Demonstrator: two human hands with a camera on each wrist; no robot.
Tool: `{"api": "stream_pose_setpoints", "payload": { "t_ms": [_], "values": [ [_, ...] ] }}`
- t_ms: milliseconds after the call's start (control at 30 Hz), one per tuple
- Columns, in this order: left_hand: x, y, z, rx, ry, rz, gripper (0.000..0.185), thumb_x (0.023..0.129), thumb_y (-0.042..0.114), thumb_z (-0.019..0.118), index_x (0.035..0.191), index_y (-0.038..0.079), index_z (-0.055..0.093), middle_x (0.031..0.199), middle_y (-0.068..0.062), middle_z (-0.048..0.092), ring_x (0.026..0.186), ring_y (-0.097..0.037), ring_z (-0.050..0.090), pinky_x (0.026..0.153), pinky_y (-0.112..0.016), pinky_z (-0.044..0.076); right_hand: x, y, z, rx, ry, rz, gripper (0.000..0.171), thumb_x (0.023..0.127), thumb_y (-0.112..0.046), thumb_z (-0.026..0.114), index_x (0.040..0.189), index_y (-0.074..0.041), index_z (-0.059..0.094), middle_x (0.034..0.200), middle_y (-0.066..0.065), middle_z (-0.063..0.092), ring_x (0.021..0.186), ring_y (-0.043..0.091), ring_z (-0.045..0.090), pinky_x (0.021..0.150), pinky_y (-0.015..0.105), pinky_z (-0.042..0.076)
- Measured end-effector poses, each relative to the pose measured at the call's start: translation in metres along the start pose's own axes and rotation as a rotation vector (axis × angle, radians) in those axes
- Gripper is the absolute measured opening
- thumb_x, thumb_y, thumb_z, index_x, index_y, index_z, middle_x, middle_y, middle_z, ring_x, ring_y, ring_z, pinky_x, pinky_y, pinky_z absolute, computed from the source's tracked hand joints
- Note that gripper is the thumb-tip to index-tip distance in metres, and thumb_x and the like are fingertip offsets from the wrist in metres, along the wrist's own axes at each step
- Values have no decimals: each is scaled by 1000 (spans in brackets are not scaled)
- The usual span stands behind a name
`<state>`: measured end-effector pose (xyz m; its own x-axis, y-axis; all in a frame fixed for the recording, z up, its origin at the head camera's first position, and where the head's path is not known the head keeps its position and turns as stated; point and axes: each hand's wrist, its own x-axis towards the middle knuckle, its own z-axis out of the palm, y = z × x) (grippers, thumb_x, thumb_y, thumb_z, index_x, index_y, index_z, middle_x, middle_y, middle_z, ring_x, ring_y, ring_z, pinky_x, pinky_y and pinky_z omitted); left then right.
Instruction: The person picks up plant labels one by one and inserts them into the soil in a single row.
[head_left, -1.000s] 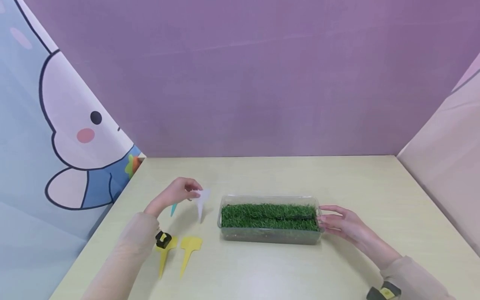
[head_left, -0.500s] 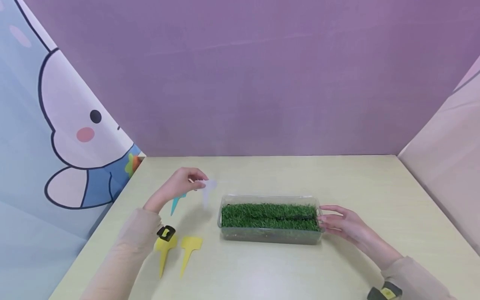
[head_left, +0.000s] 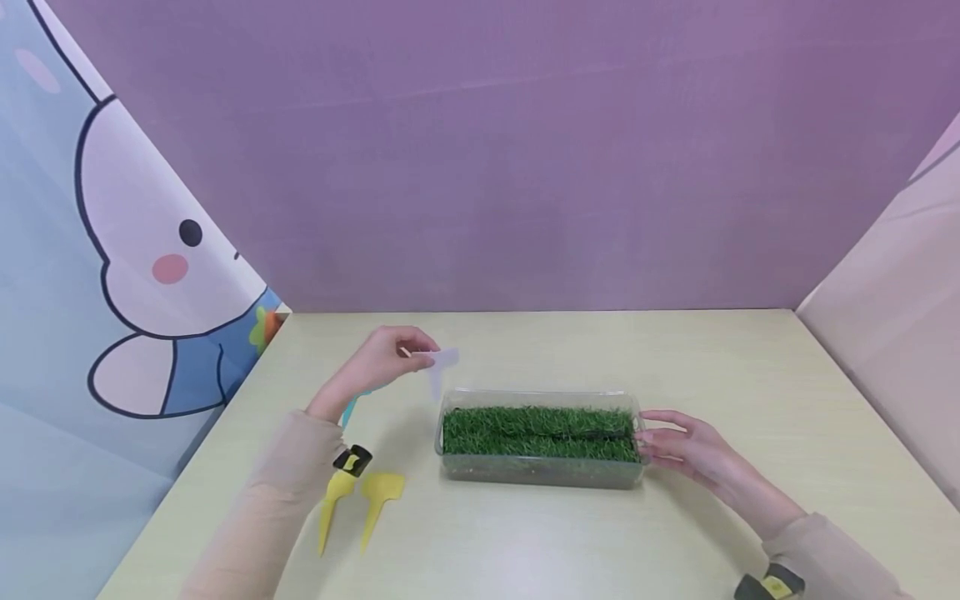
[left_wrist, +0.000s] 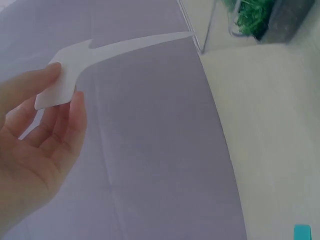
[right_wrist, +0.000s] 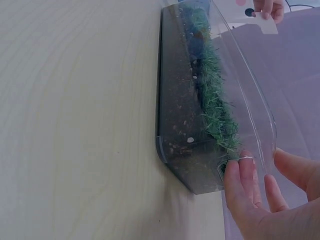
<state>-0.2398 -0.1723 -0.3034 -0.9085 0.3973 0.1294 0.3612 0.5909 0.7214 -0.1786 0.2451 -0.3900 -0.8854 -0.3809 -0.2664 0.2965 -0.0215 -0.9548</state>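
Purple backdrop panels close the back and the right of the pale wooden table, and a cartoon rabbit curtain hangs on the left. On the table stands a clear plastic box filled with soil and artificial grass.

The right hand rests against the right end of the box, fingers nearly straight and slightly spread, touching its wall; in the right wrist view the fingertips lie on the clear corner.

The left hand is raised above the table and pinches the wide head of a white plant label between thumb and fingers, with its pointed stem hanging down. Compared with a second ago, this hand has moved up and to the right, so the label is now just beside the left rim of the box instead of over the bare table. It seems the label is being carried toward the grass.

Two yellow plant labels lie flat near the left forearm. A teal label is mostly hidden behind the wrist, so its shape I cannot tell well.
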Motion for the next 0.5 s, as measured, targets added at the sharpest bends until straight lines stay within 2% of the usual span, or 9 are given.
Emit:
{"api": "stream_pose_setpoints", "payload": {
  "t_ms": [233,500],
  "values": [
    [10,9,15,-39,-15,43,11,81,9,63,92,6,65,86,-5,63,76,-15,56,66,-28,48,-2,-1,1,-14,14,6,42,85,-12,57,124,-5,43,102,5,63,92,17,60,83,29,47],
    [22,19,36,-63,-69,80,12,82,8,62,93,4,64,85,-5,63,77,-15,56,69,-29,47,-2,-1,0,-1,4,1,37,85,-11,57,121,-8,46,102,5,63,91,16,61,83,29,47]
  ]
}}
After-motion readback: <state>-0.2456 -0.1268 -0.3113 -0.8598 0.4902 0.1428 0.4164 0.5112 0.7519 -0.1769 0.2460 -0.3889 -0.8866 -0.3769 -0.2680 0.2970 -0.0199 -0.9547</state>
